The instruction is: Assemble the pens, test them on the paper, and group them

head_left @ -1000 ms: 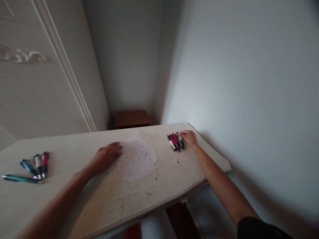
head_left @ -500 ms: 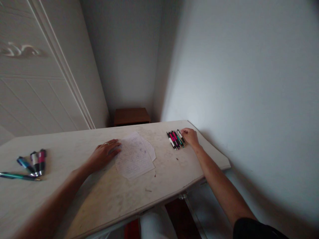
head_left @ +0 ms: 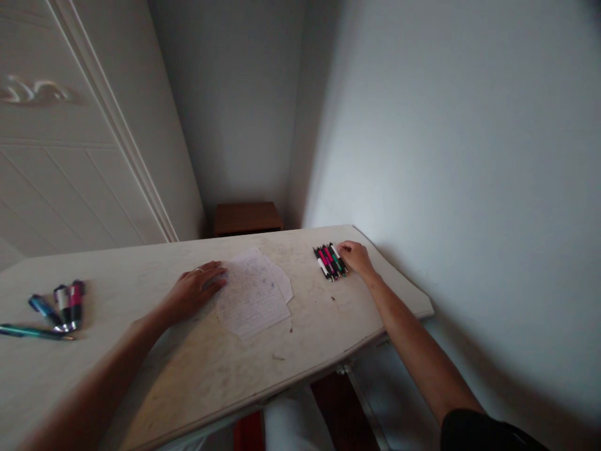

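Handwritten paper sheets (head_left: 256, 291) lie overlapped in the middle of the table. My left hand (head_left: 197, 291) rests flat, with a ring on one finger, its fingertips on the sheets' left edge. At the right, several pens (head_left: 325, 262) with pink, white, green and black parts lie side by side in a tight row. My right hand (head_left: 354, 255) has its fingers curled at the row's right end, closed at the side of a white and black pen (head_left: 336, 254). The fingertips are partly hidden by the hand itself.
Another group of pens (head_left: 63, 307), blue, white, pink and teal, lies at the table's left. Small dark specks are on the white table (head_left: 225, 376). A wall (head_left: 446, 156) stands at the right, a white cabinet (head_left: 94, 188) at the left, a brown wooden stand (head_left: 248, 217) behind.
My right hand has shifted slightly left, and the white and black pen now lies closer against the row. My left hand stays on the sheets.
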`<control>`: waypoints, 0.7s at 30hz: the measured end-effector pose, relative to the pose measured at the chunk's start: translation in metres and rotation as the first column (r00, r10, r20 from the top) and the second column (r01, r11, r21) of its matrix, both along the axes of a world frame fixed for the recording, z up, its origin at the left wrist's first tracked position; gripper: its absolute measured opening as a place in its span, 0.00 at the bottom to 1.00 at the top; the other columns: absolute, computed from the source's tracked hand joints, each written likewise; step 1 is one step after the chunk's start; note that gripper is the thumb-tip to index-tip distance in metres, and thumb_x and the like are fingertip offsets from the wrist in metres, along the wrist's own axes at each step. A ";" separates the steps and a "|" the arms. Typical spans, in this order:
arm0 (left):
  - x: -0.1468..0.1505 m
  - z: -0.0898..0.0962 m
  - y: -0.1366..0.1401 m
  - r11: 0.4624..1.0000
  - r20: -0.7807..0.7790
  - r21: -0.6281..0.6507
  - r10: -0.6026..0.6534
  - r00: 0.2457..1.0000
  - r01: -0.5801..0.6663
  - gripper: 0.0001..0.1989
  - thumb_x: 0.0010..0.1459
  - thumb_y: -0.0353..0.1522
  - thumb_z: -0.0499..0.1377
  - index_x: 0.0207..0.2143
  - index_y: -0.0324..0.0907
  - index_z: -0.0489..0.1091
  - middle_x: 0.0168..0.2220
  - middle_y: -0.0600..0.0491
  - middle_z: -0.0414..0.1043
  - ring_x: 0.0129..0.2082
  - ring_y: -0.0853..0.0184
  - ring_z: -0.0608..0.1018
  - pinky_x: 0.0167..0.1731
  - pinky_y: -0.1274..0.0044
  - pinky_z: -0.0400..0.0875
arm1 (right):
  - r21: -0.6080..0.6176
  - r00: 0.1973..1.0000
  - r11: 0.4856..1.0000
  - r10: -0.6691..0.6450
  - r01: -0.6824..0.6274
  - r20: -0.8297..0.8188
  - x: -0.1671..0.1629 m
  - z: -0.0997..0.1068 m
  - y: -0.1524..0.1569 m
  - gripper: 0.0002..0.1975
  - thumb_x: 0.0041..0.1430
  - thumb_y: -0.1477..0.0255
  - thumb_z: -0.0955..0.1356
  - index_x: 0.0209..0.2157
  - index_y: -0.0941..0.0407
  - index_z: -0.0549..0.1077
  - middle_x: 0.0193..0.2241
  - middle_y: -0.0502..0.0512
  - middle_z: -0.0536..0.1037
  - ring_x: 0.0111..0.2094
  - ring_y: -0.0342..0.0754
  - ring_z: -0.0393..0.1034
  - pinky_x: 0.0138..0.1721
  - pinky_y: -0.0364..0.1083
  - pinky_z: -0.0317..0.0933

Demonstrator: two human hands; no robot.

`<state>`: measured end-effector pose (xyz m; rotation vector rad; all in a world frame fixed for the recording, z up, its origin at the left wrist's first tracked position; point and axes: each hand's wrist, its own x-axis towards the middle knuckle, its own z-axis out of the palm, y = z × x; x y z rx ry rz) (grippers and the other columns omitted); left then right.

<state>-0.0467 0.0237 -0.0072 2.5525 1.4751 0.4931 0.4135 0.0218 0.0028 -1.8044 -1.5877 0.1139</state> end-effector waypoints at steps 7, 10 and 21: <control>0.000 0.002 0.000 1.000 -0.004 -0.005 -0.003 1.000 0.003 0.31 0.62 0.51 0.43 0.54 0.41 0.70 0.61 0.44 0.65 0.60 0.55 0.67 0.60 0.61 0.60 | -0.023 0.997 0.998 0.057 -0.058 -0.047 -0.002 0.000 0.000 0.11 0.54 0.72 0.65 0.31 0.55 0.81 0.31 0.53 0.83 0.32 0.47 0.75 0.37 0.43 0.64; 0.001 0.004 -0.002 1.000 -0.008 -0.016 -0.008 1.000 0.008 0.32 0.62 0.51 0.43 0.54 0.40 0.70 0.60 0.43 0.65 0.60 0.54 0.67 0.60 0.61 0.59 | -0.017 0.997 0.998 0.062 -0.063 -0.051 -0.001 -0.001 0.000 0.11 0.54 0.71 0.65 0.31 0.55 0.81 0.31 0.54 0.83 0.32 0.47 0.75 0.38 0.43 0.65; 0.000 0.000 0.000 1.000 0.035 0.005 -0.006 0.999 0.006 0.28 0.62 0.50 0.45 0.52 0.44 0.71 0.59 0.46 0.67 0.60 0.55 0.68 0.60 0.63 0.59 | -0.011 0.994 0.998 0.054 -0.055 -0.090 0.001 0.001 -0.003 0.12 0.52 0.70 0.65 0.31 0.56 0.81 0.27 0.53 0.82 0.30 0.48 0.74 0.35 0.43 0.64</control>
